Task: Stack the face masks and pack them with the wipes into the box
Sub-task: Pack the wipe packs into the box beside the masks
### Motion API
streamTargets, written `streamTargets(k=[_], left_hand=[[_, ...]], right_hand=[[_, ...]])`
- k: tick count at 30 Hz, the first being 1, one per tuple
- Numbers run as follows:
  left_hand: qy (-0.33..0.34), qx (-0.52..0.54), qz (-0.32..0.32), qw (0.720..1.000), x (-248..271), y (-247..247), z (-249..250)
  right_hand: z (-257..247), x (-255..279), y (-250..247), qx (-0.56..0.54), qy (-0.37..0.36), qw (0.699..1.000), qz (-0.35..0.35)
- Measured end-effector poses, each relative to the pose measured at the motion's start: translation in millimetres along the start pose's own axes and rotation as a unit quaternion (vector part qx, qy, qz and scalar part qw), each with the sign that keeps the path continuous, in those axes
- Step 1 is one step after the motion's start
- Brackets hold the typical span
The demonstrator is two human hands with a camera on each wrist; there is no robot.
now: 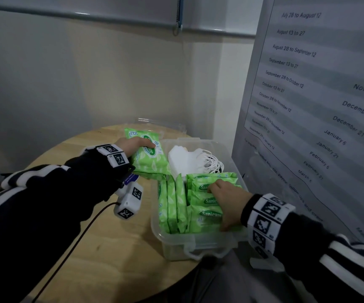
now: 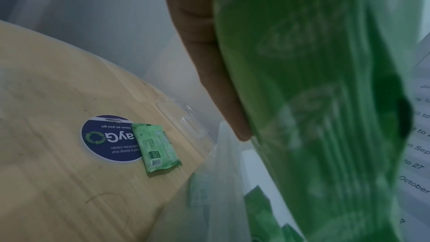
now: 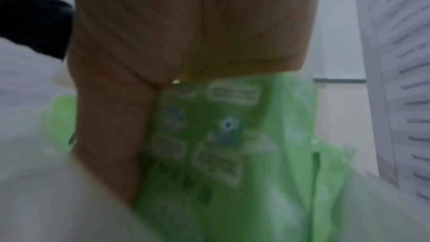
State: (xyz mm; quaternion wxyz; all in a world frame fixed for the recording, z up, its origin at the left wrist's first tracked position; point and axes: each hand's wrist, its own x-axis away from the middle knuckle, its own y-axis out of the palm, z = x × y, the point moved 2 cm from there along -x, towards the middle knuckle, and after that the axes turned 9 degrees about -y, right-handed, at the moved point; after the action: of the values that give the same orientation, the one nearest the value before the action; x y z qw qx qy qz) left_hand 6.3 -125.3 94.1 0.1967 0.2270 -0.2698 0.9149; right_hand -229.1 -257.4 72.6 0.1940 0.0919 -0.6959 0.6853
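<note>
A clear plastic box (image 1: pixel 176 246) stands on the right side of the round wooden table (image 1: pixel 102 237). A stack of white face masks (image 1: pixel 187 158) lies in its far end. Several green wipes packs (image 1: pixel 172 206) stand on edge in its near end. My right hand (image 1: pixel 227 200) is inside the box, fingers and thumb spanning the packs that lie flat there (image 1: pixel 207 213); the right wrist view shows my thumb against a pack (image 3: pixel 221 135). My left hand (image 1: pixel 133 145) holds one wipes pack (image 1: pixel 152 158) just left of the box, above the table; that pack (image 2: pixel 314 117) fills the left wrist view.
One loose wipes pack (image 2: pixel 158 146) lies on a round blue sticker (image 2: pixel 104 139) on the table. The clear lid (image 2: pixel 184 119) rests at the table's back edge by the wall. A printed date sheet (image 1: pixel 307 84) hangs close on the right.
</note>
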Motion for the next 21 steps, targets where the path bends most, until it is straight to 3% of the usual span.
streamTargets(k=[6, 13, 21], left_hand=[[0.007, 0.015, -0.009, 1.0, 4, -1, -3], [-0.01, 0.065, -0.035, 0.997, 4, 1, -8], [0.038, 0.056, -0.006, 0.998, -1, 3, 18]], right_hand=[[6, 1, 5, 0.005, 0.019, 1.0, 0.004], [9, 10, 2, -0.091, 0.01, 0.995, 0.034], [5, 29, -6, -0.031, -0.004, 0.992, 0.121]])
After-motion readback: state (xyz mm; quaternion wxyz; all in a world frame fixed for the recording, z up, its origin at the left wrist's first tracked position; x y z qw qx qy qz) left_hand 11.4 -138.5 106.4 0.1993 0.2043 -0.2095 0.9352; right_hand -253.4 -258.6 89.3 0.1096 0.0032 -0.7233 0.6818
